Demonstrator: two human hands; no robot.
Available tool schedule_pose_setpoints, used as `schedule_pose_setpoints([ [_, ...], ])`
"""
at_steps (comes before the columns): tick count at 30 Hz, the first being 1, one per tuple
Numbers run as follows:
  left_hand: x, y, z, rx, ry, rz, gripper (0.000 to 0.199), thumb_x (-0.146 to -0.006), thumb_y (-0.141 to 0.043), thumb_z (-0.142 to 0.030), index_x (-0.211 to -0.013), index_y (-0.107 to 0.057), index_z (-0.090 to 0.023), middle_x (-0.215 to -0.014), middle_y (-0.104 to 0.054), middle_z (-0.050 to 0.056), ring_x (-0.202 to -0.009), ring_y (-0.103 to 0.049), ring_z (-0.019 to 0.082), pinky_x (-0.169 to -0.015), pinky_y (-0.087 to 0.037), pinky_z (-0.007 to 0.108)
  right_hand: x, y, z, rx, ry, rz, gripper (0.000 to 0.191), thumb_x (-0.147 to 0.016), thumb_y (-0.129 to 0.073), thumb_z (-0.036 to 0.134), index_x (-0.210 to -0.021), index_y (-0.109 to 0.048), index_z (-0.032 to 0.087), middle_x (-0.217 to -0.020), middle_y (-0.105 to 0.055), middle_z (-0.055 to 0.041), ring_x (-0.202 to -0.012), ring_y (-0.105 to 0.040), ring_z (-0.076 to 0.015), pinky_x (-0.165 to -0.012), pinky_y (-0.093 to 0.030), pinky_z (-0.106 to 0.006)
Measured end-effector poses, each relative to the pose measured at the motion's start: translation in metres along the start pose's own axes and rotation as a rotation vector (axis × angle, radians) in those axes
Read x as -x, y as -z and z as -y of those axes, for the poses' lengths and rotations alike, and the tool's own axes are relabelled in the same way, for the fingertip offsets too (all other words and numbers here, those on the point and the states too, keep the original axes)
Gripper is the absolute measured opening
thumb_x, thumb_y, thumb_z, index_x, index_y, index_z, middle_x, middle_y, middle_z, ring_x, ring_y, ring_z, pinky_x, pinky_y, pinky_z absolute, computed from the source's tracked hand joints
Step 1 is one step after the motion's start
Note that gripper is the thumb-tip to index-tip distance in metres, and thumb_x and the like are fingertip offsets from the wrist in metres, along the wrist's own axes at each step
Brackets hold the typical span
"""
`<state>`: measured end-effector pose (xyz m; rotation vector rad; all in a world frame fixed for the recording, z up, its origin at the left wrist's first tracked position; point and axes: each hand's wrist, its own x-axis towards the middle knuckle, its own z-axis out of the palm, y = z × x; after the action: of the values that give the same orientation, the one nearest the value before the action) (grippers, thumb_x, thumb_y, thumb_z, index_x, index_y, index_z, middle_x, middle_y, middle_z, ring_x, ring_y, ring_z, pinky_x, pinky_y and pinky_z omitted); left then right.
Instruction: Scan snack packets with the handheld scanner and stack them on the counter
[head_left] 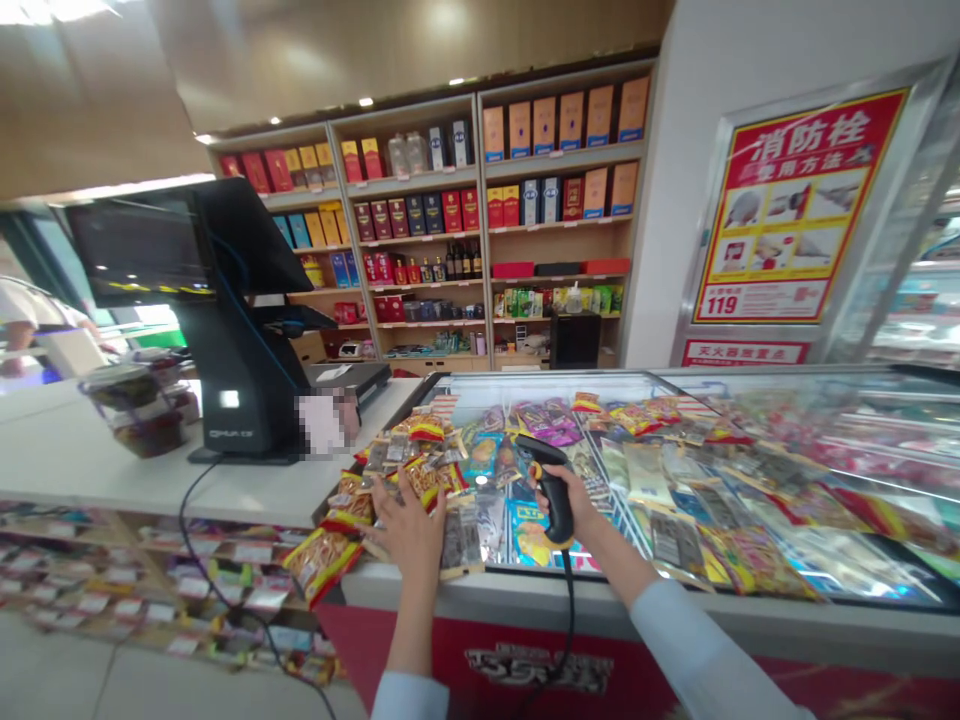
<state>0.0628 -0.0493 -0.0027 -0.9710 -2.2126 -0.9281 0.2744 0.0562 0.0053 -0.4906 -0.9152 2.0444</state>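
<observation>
In the head view my right hand (577, 500) is wrapped round the grip of a black barcode scanner (556, 505). The scanner's head points left, over the glass-topped freezer, and its cable hangs down the front. My left hand (411, 525) rests with fingers spread on a heap of red and yellow snack bags (351, 497) at the freezer's left end. Another snack bag (322, 562) hangs partly over the corner, left of this hand. Dark see-through packets (461, 535) lie between my hands. Purple packets (551, 420) are farther back.
A black checkout terminal (251, 330) stands on the white counter (45, 420) at left, beside stacked plastic tubs (139, 405). More snack bags (757, 560) cover the freezer's right side. Shelves of boxed bottles (450, 212) line the back. A person (45, 320) is at far left.
</observation>
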Motion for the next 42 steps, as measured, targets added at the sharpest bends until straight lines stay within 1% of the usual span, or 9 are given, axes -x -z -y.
schedule_pose_setpoints([
  [6,-0.008,-0.012,-0.006,-0.042,-0.018,0.015,0.069,-0.089,-0.036,-0.051,-0.145,-0.025,-0.013,-0.151,-0.02,0.023,-0.137,-0.023,0.037,-0.098,-0.027,0.071,-0.01,0.005,-0.013,-0.043,-0.034,0.003,0.025,-0.065,-0.064,0.036,-0.074,-0.064,0.013,-0.06,-0.058,-0.0007,-0.038,-0.044,-0.0071,-0.035,-0.036,-0.019],
  [10,-0.012,-0.022,-0.005,-0.054,-0.021,0.003,0.068,-0.089,-0.034,-0.053,-0.145,-0.028,-0.014,-0.152,-0.019,0.021,-0.139,-0.02,0.037,-0.098,-0.026,0.071,-0.01,0.009,-0.014,-0.063,-0.037,0.005,0.023,-0.067,-0.064,0.035,-0.074,-0.064,0.013,-0.06,-0.057,-0.0008,-0.038,-0.044,-0.0067,-0.035,-0.036,-0.019],
  [15,-0.02,-0.03,-0.005,-0.067,-0.005,0.034,0.066,-0.089,-0.034,-0.054,-0.143,-0.032,-0.017,-0.152,-0.022,0.019,-0.139,-0.019,0.037,-0.098,-0.025,0.071,-0.01,0.007,-0.012,-0.075,-0.023,-0.005,0.024,-0.067,-0.064,0.036,-0.074,-0.063,0.013,-0.06,-0.057,-0.0008,-0.038,-0.044,-0.0066,-0.035,-0.036,-0.019],
  [19,-0.022,-0.027,-0.006,-0.052,0.003,0.032,0.067,-0.088,-0.038,-0.053,-0.145,-0.027,-0.022,-0.152,-0.024,0.017,-0.138,-0.021,0.036,-0.097,-0.028,0.07,-0.01,0.007,-0.013,-0.092,-0.014,-0.004,0.025,-0.067,-0.064,0.036,-0.075,-0.063,0.012,-0.06,-0.057,-0.0002,-0.038,-0.044,-0.0063,-0.036,-0.035,-0.018],
  [23,-0.021,-0.022,-0.005,-0.031,0.009,-0.007,0.065,-0.086,-0.043,-0.053,-0.143,-0.033,-0.025,-0.151,-0.028,0.016,-0.136,-0.025,0.039,-0.096,-0.029,0.07,-0.011,0.008,-0.014,-0.1,-0.014,-0.015,0.025,-0.066,-0.064,0.036,-0.075,-0.063,0.012,-0.06,-0.057,0.0,-0.038,-0.045,-0.0066,-0.036,-0.036,-0.019],
  [29,-0.021,-0.018,-0.003,-0.017,-0.009,-0.072,0.064,-0.084,-0.046,-0.053,-0.14,-0.04,-0.023,-0.149,-0.031,0.016,-0.133,-0.028,0.04,-0.099,-0.025,0.069,-0.007,0.007,-0.01,-0.119,-0.03,-0.026,0.022,-0.068,-0.063,0.035,-0.074,-0.061,0.014,-0.06,-0.057,-0.0002,-0.039,-0.044,-0.0069,-0.036,-0.035,-0.019],
  [35,-0.019,-0.018,-0.003,-0.018,-0.026,-0.076,0.062,-0.085,-0.045,-0.054,-0.138,-0.043,-0.022,-0.148,-0.032,0.015,-0.134,-0.027,0.039,-0.1,-0.027,0.066,-0.006,0.007,-0.009,-0.132,-0.013,-0.035,0.022,-0.068,-0.064,0.036,-0.075,-0.06,0.015,-0.06,-0.056,0.0005,-0.04,-0.044,-0.0073,-0.036,-0.035,-0.019],
  [39,-0.019,-0.017,-0.003,-0.025,-0.03,-0.071,0.06,-0.086,-0.044,-0.052,-0.137,-0.044,-0.021,-0.148,-0.033,0.015,-0.134,-0.026,0.039,-0.1,-0.027,0.066,-0.007,0.007,-0.009,-0.127,0.021,-0.042,0.021,-0.068,-0.063,0.035,-0.074,-0.06,0.015,-0.06,-0.057,0.0005,-0.04,-0.043,-0.007,-0.036,-0.035,-0.019],
  [42,-0.019,-0.017,-0.003,-0.019,-0.035,-0.075,0.06,-0.086,-0.044,-0.052,-0.137,-0.045,-0.02,-0.148,-0.033,0.016,-0.134,-0.026,0.039,-0.1,-0.025,0.068,-0.003,0.004,-0.007,-0.132,0.008,-0.045,0.022,-0.069,-0.062,0.036,-0.074,-0.06,0.015,-0.058,-0.056,0.0001,-0.04,-0.044,-0.008,-0.036,-0.036,-0.02],
])
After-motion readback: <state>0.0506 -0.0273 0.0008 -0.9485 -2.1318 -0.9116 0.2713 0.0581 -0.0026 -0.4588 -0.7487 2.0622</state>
